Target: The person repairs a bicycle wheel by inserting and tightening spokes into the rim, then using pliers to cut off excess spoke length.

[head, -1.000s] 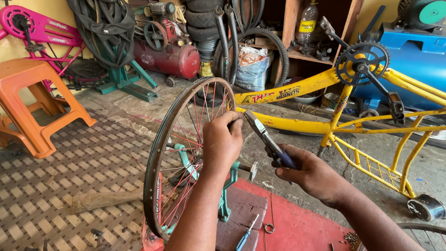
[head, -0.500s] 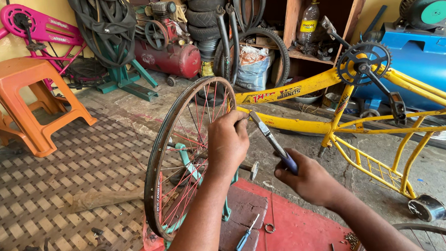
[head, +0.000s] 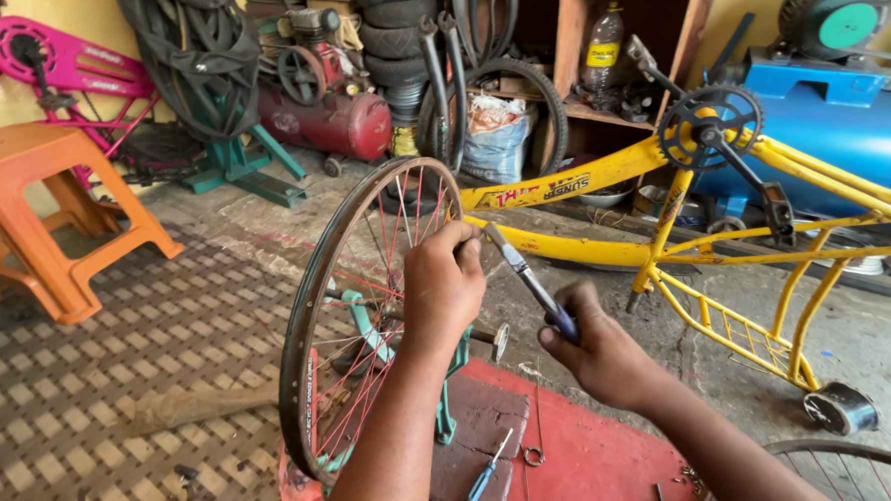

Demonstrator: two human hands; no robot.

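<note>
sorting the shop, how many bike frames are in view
2: a yellow frame lying behind the spoked wheel that the left hand touches, and a pink frame top left. More may be hidden.

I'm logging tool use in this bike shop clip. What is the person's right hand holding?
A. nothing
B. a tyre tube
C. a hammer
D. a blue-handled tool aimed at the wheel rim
D: the right hand grips a blue-handled tool whose metal tip reaches toward the rim of the spoked wheel, where the left hand rests.
</note>
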